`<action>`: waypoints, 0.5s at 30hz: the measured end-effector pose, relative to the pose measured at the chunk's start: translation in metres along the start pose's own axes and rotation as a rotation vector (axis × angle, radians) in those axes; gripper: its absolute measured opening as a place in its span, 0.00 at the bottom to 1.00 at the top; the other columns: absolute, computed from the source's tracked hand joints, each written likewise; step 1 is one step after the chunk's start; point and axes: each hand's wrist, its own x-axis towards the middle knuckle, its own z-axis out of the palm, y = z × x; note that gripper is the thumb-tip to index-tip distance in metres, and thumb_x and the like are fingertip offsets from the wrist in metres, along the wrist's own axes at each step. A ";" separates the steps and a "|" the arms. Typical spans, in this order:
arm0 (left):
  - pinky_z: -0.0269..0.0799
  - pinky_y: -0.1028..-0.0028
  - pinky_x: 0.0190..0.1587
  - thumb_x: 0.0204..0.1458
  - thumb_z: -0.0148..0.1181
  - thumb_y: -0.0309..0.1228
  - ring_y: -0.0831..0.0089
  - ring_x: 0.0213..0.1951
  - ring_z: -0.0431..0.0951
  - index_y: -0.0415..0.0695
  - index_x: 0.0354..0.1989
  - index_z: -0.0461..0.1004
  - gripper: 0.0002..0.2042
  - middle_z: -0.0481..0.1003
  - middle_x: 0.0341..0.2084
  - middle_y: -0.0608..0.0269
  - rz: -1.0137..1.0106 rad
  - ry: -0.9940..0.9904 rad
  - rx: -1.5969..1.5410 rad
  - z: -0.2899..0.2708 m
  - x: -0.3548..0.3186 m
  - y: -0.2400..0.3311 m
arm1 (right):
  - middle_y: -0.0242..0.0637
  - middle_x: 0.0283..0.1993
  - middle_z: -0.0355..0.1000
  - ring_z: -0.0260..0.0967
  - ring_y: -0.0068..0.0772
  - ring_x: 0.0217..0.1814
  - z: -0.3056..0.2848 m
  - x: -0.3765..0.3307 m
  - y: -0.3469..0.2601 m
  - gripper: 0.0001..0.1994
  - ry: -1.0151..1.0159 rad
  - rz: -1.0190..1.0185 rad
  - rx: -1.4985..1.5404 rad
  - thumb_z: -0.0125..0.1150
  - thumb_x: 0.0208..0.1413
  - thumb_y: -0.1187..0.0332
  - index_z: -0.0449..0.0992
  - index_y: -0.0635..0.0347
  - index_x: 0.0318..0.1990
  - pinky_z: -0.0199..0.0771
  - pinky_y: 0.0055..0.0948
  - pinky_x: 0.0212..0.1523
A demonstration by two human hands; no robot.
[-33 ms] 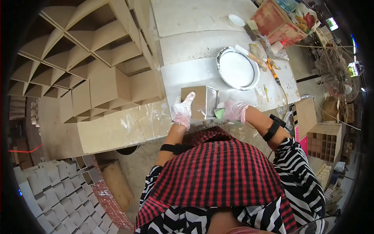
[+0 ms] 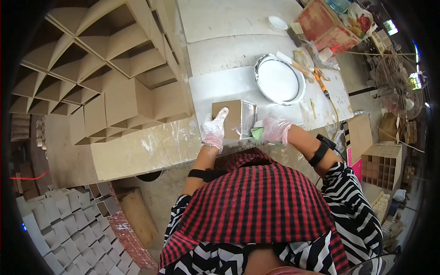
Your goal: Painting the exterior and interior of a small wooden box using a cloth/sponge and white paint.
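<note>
The surface (image 2: 238, 87) was pale and smeared. My left hand (image 2: 214, 129) lay flat, fingers spread, on the brown box (image 2: 228, 118) near its front edge. My right hand (image 2: 274, 129) was closed on a green sponge (image 2: 257, 133) beside the box's shiny wet side; other faces looked dry. A pan (image 2: 279, 80) of white liquid sat behind, stacked boxes (image 2: 114, 73) crowding my left.

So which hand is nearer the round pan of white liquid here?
Right. The right hand, holding a green sponge, sits just below the round pan; the left hand rests on the brown box, farther to the pan's lower left.
</note>
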 end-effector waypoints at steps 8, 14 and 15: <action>0.67 0.79 0.28 0.46 0.62 0.35 0.80 0.26 0.71 0.37 0.33 0.73 0.13 0.74 0.26 0.65 -0.050 0.005 -0.113 -0.013 -0.003 -0.005 | 0.42 0.40 0.71 0.67 0.37 0.42 0.015 -0.002 0.001 0.16 0.024 -0.174 0.291 0.53 0.48 0.61 0.72 0.58 0.44 0.65 0.29 0.45; 0.66 0.78 0.28 0.50 0.58 0.36 0.81 0.26 0.69 0.38 0.34 0.73 0.12 0.73 0.25 0.67 0.065 0.124 -0.211 -0.028 -0.002 -0.024 | 0.37 0.31 0.73 0.68 0.28 0.30 0.011 0.003 -0.001 0.11 0.109 -0.084 0.455 0.53 0.49 0.64 0.75 0.59 0.37 0.68 0.24 0.33; 0.63 0.80 0.27 0.50 0.58 0.37 0.83 0.25 0.66 0.38 0.32 0.74 0.12 0.71 0.23 0.70 0.084 0.144 -0.177 -0.027 -0.003 -0.022 | 0.35 0.29 0.73 0.66 0.26 0.30 0.008 0.000 -0.009 0.11 0.128 -0.048 0.321 0.53 0.50 0.62 0.75 0.56 0.36 0.66 0.25 0.33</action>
